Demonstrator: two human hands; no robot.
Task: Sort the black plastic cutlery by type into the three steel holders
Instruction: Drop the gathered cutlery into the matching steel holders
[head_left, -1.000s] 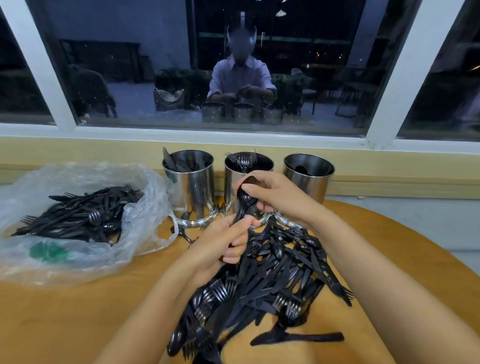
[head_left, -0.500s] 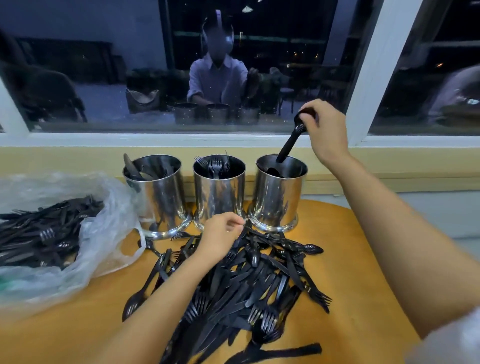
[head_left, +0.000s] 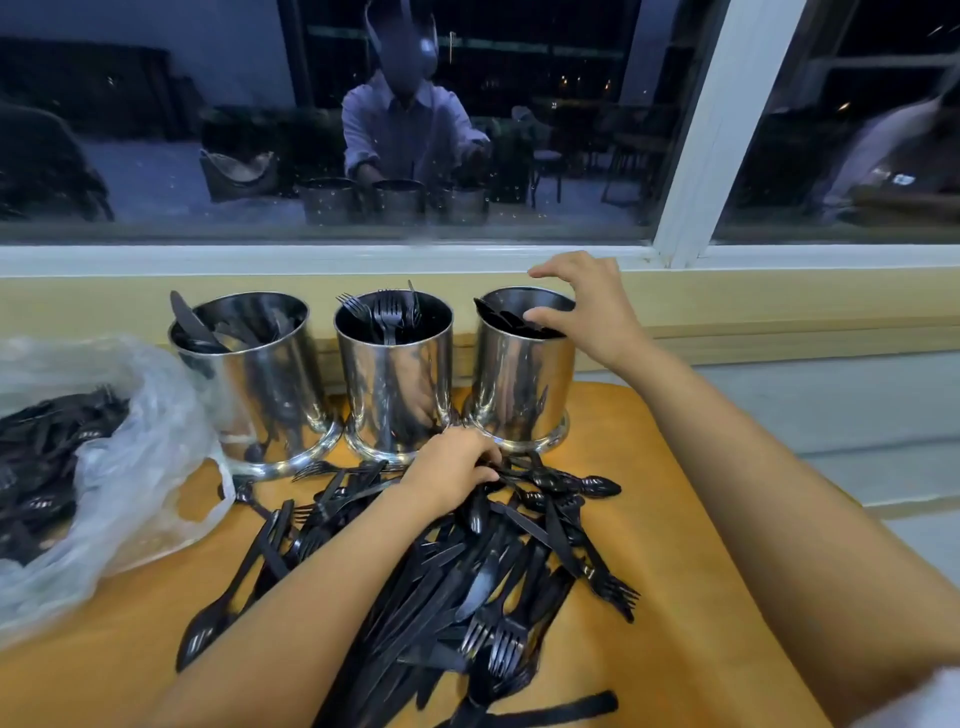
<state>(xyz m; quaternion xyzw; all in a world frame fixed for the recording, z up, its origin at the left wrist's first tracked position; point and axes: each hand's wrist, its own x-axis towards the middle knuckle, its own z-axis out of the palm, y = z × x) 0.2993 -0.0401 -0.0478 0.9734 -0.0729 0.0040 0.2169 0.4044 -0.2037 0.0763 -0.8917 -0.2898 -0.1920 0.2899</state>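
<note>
Currently, three steel holders stand in a row at the far edge of the worktop (head_left: 654, 519), just below the window ledge. The left holder (head_left: 249, 379) contains knives (head_left: 189, 319), one of which leans against the left rim with its blade upward. The middle holder (head_left: 395, 379) contains forks (head_left: 382, 314), tines upward. The right holder (head_left: 524, 379) contains black pieces lying against its rim; their type cannot be determined. The right hand (head_left: 587, 306) hovers over the mouth of the right holder, fingers spread and loosely bent, thumb near the rim, and it holds nothing. The left hand (head_left: 452, 470) rests on the far edge of the pile of loose cutlery (head_left: 467, 571), directly in front of the middle and right holders. Its fingers are curled down around handles in the pile; which single piece they grip cannot be determined. The pile is a mix of forks, knives and spoons spread across the centre of the worktop, with a spoon (head_left: 597, 486) lying at its far right edge and a fork (head_left: 615, 595) projecting to the right. A clear plastic bag (head_left: 135, 467) lies on the left of the worktop, beside the left holder, and holds further black cutlery (head_left: 41, 457). The window (head_left: 519, 130) reflects the person and the three holders.
</note>
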